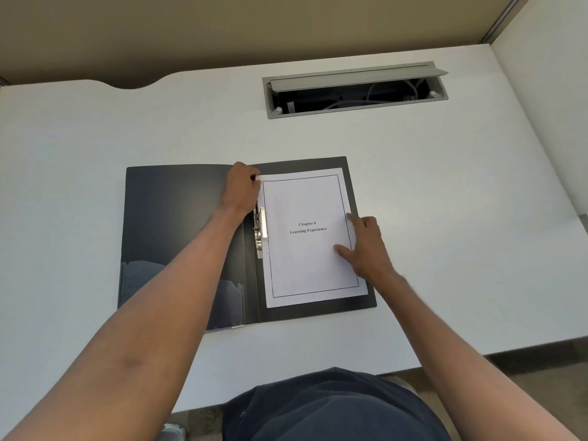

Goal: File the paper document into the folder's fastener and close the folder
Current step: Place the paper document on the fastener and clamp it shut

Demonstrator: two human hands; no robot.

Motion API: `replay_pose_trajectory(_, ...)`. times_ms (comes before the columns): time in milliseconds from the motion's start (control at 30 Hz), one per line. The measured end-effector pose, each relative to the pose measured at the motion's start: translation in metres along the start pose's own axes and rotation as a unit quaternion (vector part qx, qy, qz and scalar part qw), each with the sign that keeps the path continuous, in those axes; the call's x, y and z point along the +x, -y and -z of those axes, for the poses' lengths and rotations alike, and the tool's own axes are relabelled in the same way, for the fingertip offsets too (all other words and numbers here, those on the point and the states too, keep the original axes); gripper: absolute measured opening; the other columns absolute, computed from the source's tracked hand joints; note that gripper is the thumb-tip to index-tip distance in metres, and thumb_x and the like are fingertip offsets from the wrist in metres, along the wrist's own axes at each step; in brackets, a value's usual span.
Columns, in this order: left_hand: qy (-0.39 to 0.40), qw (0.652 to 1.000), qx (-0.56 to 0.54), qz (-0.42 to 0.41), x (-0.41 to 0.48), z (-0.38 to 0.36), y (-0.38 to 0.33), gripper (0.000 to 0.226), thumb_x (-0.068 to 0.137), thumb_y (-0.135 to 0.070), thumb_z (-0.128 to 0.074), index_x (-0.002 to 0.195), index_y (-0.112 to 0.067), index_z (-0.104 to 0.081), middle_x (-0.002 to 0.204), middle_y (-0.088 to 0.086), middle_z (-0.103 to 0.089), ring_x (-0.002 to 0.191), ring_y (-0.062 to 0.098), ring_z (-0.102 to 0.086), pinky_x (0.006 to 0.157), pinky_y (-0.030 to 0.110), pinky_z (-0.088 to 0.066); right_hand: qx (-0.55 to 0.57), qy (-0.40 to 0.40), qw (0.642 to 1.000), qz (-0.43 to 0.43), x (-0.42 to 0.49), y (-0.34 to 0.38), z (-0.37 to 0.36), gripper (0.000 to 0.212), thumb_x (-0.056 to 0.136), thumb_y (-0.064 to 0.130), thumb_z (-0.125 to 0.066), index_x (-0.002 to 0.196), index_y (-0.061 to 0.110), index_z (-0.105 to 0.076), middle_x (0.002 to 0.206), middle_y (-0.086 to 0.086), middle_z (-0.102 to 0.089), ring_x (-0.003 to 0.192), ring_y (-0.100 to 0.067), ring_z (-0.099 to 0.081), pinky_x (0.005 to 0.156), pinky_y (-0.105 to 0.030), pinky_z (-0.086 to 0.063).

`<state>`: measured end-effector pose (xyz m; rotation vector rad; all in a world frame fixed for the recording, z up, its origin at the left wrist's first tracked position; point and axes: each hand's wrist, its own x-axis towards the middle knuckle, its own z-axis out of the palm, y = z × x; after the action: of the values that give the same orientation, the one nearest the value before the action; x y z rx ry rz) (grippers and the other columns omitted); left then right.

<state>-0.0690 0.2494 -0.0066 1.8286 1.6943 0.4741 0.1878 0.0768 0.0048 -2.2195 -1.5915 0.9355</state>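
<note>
The white printed paper document [310, 237] lies on the right leaf of the open black plastic folder [178, 237], its left edge against the metal spring fastener [261, 232]. The left hand [241, 189] pinches the far-left corner; the right hand [366, 246] presses spread fingers flat. Keep the edge square under the clamp before closing.

Printed mid-page on paper document [310, 237], inside thin rectangular border: "Chapter 6" on top line, "Learning Experience" on line below, dark serif type, centred. Small pale label [290, 107] inside cable tray [354, 90], left end: marks too blurred to read. No other legible txt, nos. or brands anywhere else.
</note>
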Motion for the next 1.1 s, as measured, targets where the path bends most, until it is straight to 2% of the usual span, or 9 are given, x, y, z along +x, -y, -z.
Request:
replay_pose_trajectory(100, -0.001, 1.0, -0.006, -0.001, -0.002, 0.002, -0.001, 0.026, 0.096, -0.002, -0.056, 0.117, -0.004, -0.073, 0.117, 0.017, -0.062, 0.101, 0.029, -0.063, 0.089, 0.026, -0.045, -0.038, 0.007, 0.999, 0.015, -0.002, 0.001, -0.003, 0.078, 0.091, 0.022, -0.074, 0.156, 0.012, -0.032, 0.14, -0.01, -0.033, 0.132, -0.024, -0.037, 0.106, -0.03, -0.04)
replay_pose_trajectory(200, -0.02, 0.999, -0.029, 0.009, -0.008, 0.006, -0.003, 0.023, 0.095, -0.002, -0.056, 0.113, -0.003, -0.071, 0.101, 0.01, -0.063, 0.096, 0.03, -0.063, 0.09, 0.035, -0.052, -0.055, 0.008, 0.998, 0.013, -0.001, 0.003, -0.006, 0.078, 0.092, 0.02, -0.073, 0.157, 0.011, -0.031, 0.138, -0.009, -0.033, 0.133, -0.024, -0.035, 0.103, -0.034, -0.044)
replay_pose_trajectory(267, -0.048, 0.998, -0.042, 0.029, -0.014, 0.009, -0.004, 0.017, 0.092, -0.002, -0.057, 0.101, -0.002, -0.072, 0.09, 0.006, -0.064, 0.09, 0.026, -0.061, 0.086, 0.037, -0.053, -0.073, 0.01, 0.997, 0.013, 0.0, 0.005, -0.008, 0.078, 0.092, 0.02, -0.072, 0.157, 0.011, -0.03, 0.138, -0.01, -0.032, 0.134, -0.025, -0.033, 0.1, -0.035, -0.046)
replay_pose_trajectory(400, -0.06, 0.993, -0.058, 0.086, -0.026, 0.01, -0.006, 0.016, 0.089, -0.008, -0.062, 0.076, -0.004, -0.071, 0.073, 0.005, -0.067, 0.074, 0.02, -0.061, 0.07, 0.029, -0.047, -0.109, 0.01, 0.994, 0.012, 0.003, 0.007, -0.011, 0.078, 0.093, 0.021, -0.071, 0.157, 0.009, -0.028, 0.138, -0.012, -0.031, 0.133, -0.027, -0.033, 0.099, -0.038, -0.05)
replay_pose_trajectory(667, -0.026, 0.987, -0.063, 0.143, -0.037, 0.014, -0.007, 0.018, 0.09, -0.01, -0.065, 0.078, 0.0, -0.074, 0.07, 0.006, -0.067, 0.071, 0.021, -0.061, 0.067, 0.025, -0.044, -0.138, 0.008, 0.99, 0.014, 0.005, 0.007, -0.014, 0.079, 0.093, 0.023, -0.071, 0.157, 0.009, -0.028, 0.138, -0.015, -0.032, 0.132, -0.03, -0.034, 0.104, -0.038, -0.048)
replay_pose_trajectory(800, -0.023, 0.985, -0.081, 0.151, -0.043, 0.018, -0.012, 0.018, 0.089, -0.008, -0.064, 0.077, 0.002, -0.074, 0.07, 0.009, -0.068, 0.065, 0.019, -0.059, 0.057, 0.022, -0.042, -0.14, 0.013, 0.99, 0.006, 0.005, 0.009, -0.013, 0.078, 0.094, 0.023, -0.071, 0.157, 0.009, -0.026, 0.14, -0.015, -0.031, 0.133, -0.03, -0.033, 0.102, -0.039, -0.049)
replay_pose_trajectory(900, -0.023, 0.983, -0.094, 0.156, -0.048, 0.022, -0.017, 0.019, 0.089, -0.009, -0.064, 0.079, 0.004, -0.073, 0.073, 0.011, -0.07, 0.064, 0.018, -0.058, 0.062, 0.022, -0.042, -0.149, 0.011, 0.989, 0.008, 0.005, 0.009, -0.012, 0.078, 0.094, 0.024, -0.07, 0.157, 0.009, -0.027, 0.14, -0.016, -0.031, 0.134, -0.031, -0.033, 0.102, -0.039, -0.049)
replay_pose_trajectory(1033, -0.024, 0.978, -0.12, 0.167, -0.055, 0.028, -0.023, 0.018, 0.088, -0.012, -0.067, 0.08, 0.003, -0.074, 0.073, 0.011, -0.071, 0.05, 0.008, -0.054, 0.047, 0.016, -0.04, -0.148, 0.012, 0.989, 0.007, 0.005, 0.009, -0.012, 0.078, 0.094, 0.023, -0.07, 0.157, 0.009, -0.027, 0.141, -0.016, -0.031, 0.134, -0.031, -0.033, 0.102, -0.039, -0.049)
replay_pose_trajectory(1100, -0.022, 0.974, -0.141, 0.174, -0.06, 0.031, -0.026, 0.018, 0.088, -0.012, -0.071, 0.081, 0.003, -0.075, 0.068, 0.007, -0.068, 0.046, 0.008, -0.052, 0.046, 0.016, -0.042, -0.146, 0.012, 0.989, 0.007, 0.005, 0.01, -0.012, 0.078, 0.094, 0.023, -0.071, 0.157, 0.009, -0.027, 0.14, -0.016, -0.031, 0.134, -0.031, -0.033, 0.102, -0.04, -0.049)
